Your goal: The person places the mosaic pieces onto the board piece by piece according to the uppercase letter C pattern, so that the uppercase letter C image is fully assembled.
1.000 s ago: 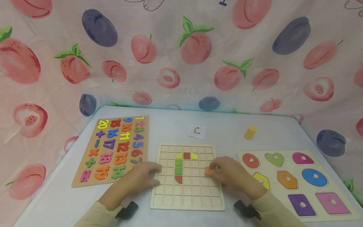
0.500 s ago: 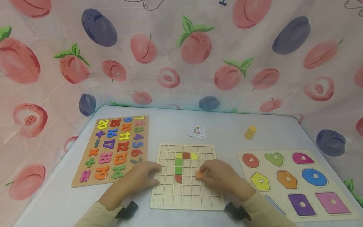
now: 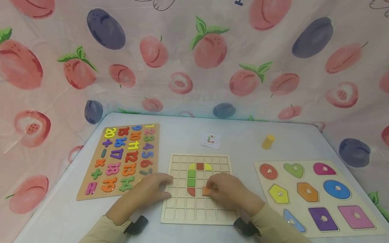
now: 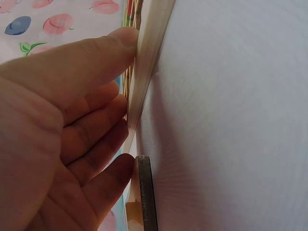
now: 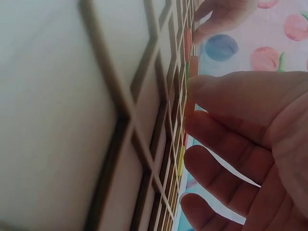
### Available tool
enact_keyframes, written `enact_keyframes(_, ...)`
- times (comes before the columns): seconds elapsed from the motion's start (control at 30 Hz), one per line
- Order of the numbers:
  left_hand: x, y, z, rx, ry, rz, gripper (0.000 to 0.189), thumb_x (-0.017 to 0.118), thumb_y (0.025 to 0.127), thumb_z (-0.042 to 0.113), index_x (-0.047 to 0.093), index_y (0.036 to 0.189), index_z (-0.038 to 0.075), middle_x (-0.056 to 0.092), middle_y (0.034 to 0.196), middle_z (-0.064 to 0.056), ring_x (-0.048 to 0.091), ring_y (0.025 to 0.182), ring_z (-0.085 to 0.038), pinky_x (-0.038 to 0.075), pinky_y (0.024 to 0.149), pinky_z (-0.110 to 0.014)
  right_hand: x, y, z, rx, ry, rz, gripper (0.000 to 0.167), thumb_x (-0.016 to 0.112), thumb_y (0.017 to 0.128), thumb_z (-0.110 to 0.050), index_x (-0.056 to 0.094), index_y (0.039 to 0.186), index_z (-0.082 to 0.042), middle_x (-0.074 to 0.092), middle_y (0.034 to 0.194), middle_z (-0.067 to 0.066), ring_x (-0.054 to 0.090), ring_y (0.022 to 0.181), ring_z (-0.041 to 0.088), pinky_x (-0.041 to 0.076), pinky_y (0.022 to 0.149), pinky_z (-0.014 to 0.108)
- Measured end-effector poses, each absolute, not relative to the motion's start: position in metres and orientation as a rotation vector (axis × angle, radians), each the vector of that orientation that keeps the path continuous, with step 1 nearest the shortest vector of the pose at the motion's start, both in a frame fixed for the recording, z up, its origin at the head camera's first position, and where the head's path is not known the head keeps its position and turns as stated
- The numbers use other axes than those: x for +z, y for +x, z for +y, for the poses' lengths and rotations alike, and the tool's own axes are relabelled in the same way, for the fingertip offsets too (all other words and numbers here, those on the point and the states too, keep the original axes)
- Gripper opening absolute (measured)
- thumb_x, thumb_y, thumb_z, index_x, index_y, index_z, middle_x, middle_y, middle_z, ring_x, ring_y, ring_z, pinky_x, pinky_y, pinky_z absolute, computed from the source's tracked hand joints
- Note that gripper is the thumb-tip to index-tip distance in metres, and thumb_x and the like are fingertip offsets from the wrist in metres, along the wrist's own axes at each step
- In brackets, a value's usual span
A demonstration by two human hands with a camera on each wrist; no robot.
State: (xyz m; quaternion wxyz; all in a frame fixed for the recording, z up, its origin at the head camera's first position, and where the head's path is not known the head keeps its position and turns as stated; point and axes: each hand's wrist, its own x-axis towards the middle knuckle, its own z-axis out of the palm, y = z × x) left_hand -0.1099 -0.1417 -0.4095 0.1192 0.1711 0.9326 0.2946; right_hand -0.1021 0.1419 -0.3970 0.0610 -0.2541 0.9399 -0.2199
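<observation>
Between thumb and index finger, my right hand (image 3: 229,191) pinches an orange square tile (image 3: 205,191) just over the grid board (image 3: 180,214). In the right wrist view the orange tile (image 5: 193,66) is seen edge-on, close to the board's ridges. My left hand (image 3: 154,188) lies against the board's left edge; the left wrist view has its thumb on the wooden rim (image 4: 147,60) and the fingers loosely bent. Set into the grid are a red square tile (image 3: 200,166), yellow rounded corner tiles (image 3: 208,167) on both sides of it, two green squares (image 3: 191,178) and a red rounded piece (image 3: 191,192).
A small card (image 3: 211,140) printed with a coloured grid pattern lies behind the board. To the left is a number puzzle board (image 3: 100,185), to the right a knobbed shape puzzle (image 3: 328,168). A yellow cylinder (image 3: 268,142) stands at the back right.
My right hand has carried the orange tile leftward and slightly nearer, from the board's right side to the cells right of the red rounded piece. The left hand stays in place.
</observation>
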Motion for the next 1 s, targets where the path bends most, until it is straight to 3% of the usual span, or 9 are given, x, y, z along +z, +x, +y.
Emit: enact_keyframes(1.0, -0.411, -0.110, -0.143, 0.878, 0.529, 2.726, 0.042, 0.085, 0.080, 0.016, 0.071, 0.120, 0.010, 0.068, 0.124, -0.004, 0.056, 0.126, -0.030, 0.044, 0.108, -0.048, -0.397, -0.107, 0.125, -0.576, -0.778, 2.814, 0.014, 0.072, 0.085, -0.014, 0.071, 0.099, -0.011, 0.070, 0.094, -0.003, 0.062, 0.090, 0.016, 0.054, 0.081, 0.038)
